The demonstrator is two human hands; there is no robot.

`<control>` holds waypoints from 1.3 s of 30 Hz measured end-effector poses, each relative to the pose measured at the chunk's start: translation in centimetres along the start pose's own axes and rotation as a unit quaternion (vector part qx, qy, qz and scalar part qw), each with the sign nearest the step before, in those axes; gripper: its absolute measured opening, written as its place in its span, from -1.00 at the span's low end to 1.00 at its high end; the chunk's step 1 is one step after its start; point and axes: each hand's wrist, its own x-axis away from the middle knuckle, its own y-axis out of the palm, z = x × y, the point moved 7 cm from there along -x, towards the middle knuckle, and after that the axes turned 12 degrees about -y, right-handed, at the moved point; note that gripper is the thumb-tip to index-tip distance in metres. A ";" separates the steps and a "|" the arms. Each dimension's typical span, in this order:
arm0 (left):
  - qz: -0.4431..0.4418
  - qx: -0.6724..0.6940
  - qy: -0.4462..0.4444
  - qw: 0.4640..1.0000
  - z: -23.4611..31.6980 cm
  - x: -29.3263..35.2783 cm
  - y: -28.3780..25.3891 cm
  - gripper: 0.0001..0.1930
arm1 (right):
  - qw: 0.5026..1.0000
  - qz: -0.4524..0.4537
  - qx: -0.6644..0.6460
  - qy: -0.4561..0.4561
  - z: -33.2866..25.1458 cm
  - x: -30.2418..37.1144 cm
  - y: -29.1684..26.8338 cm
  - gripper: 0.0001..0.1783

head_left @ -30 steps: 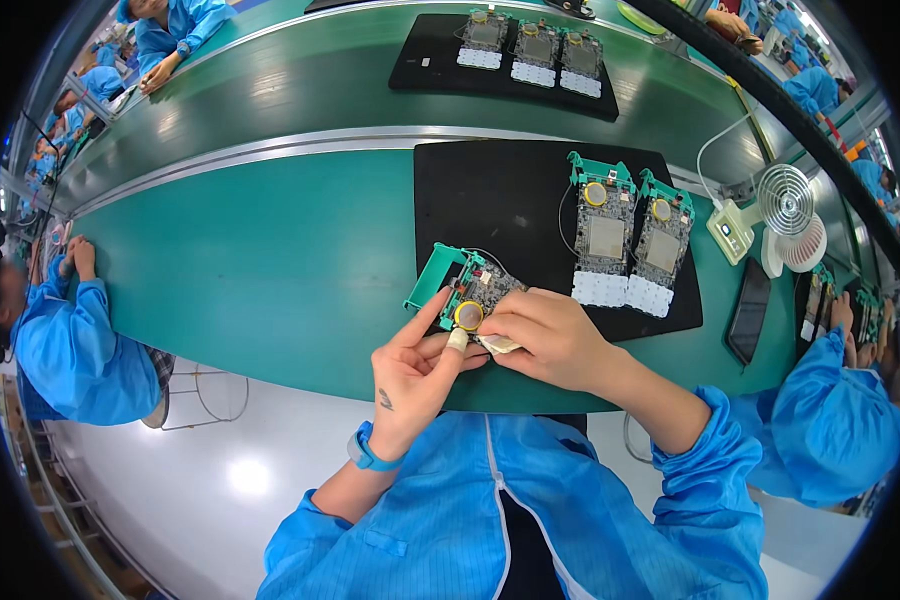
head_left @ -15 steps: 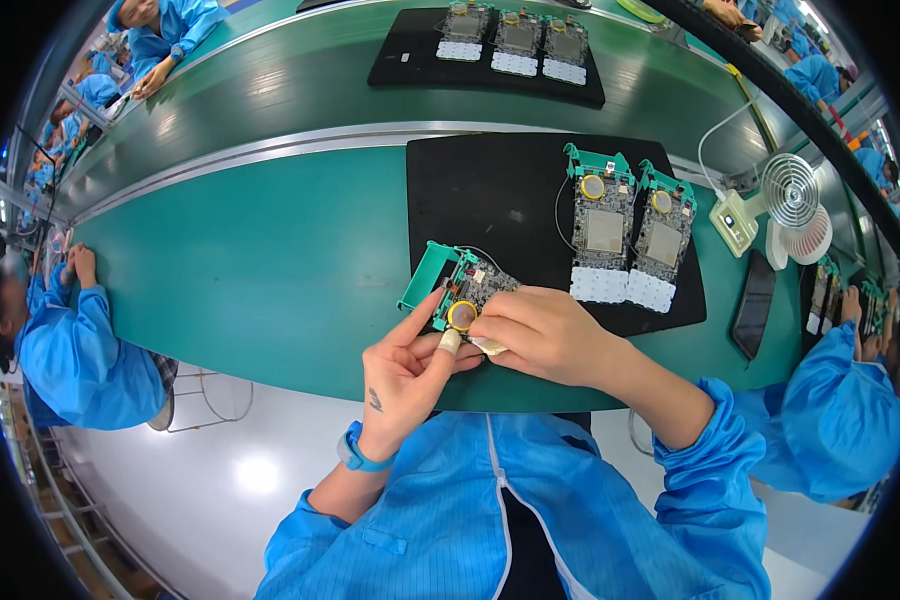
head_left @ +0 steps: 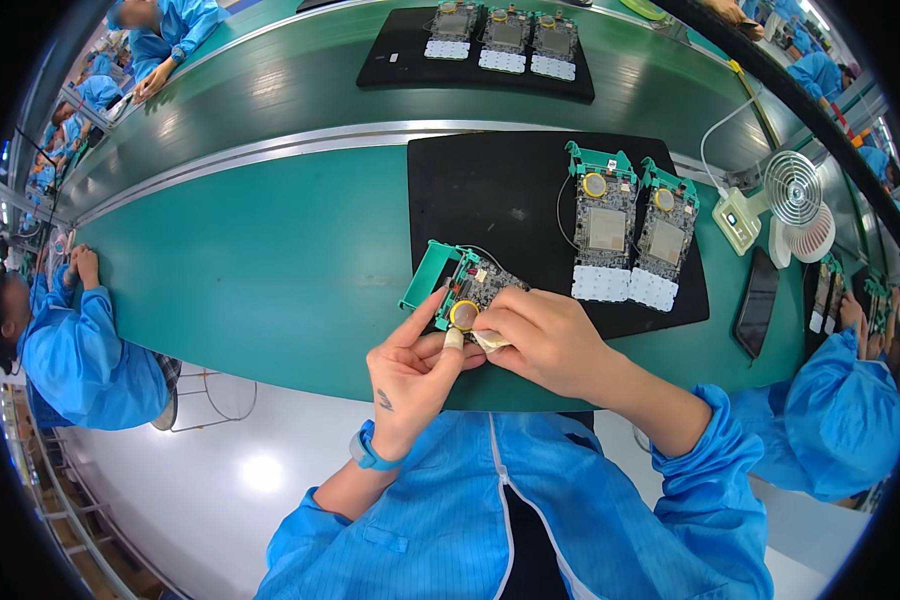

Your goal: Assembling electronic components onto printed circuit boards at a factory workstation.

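The left hand (head_left: pixel 410 372) is partly closed around a circuit board (head_left: pixel 492 284), its index finger stretched along the board's left side and its thumb, wrapped at the tip in a pale cover (head_left: pixel 454 338), just below a yellow-rimmed coin cell (head_left: pixel 464 316). The right hand (head_left: pixel 550 335) is drawn together, fingertips pinching a small white piece (head_left: pixel 490 341) at the board's near edge; it looks like a thin sheet, though the fingers hide too much of it to be sure.

The board is held at a slant over the near left corner of a black mat (head_left: pixel 485 190), with a green plastic bracket (head_left: pixel 428 276) at its left end and a thin wire looping along its far side.

Further right on the mat, two similar boards (head_left: pixel 607 230) lie side by side, green brackets at the far end and white sheets (head_left: pixel 600 285) at the near end. To the right of the mat on the green table (head_left: pixel 240 260) are a black phone (head_left: pixel 756 303) and a small fan (head_left: pixel 792 190). Behind, a second black mat (head_left: pixel 402 48) carries three more boards (head_left: pixel 505 32).
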 end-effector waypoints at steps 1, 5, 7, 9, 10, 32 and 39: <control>0.000 0.000 0.000 1.000 -0.1 0.0 0.1 -0.51 | 1.000 0.006 0.004 0.028 0.2 0.2 0.0 -0.64; 0.015 0.015 0.002 1.000 -0.6 -0.1 0.3 -0.49 | 0.979 0.071 -0.053 0.185 0.5 1.6 -1.1 -0.60; 0.024 0.009 0.001 1.000 -0.7 -0.2 0.5 -0.49 | 0.977 0.072 -0.057 0.191 -0.7 1.8 -1.0 -0.61; 0.047 -0.011 0.018 0.999 -0.7 -0.1 0.5 -0.48 | 0.975 0.073 -0.061 0.198 -1.2 1.9 -0.8 -0.62; 0.047 -0.010 0.017 0.999 -0.8 -0.2 0.6 -0.48 | 0.971 0.023 -0.045 0.233 -1.0 2.0 0.0 -0.65; 0.066 -0.013 0.039 0.997 -1.2 0.1 0.2 -0.45 | 0.971 0.010 0.068 0.228 -1.0 1.9 1.9 -0.70; 0.062 -0.033 0.048 0.996 -1.1 -0.1 0.1 -0.45 | 0.967 -0.008 0.077 0.241 -0.6 1.9 2.1 -0.75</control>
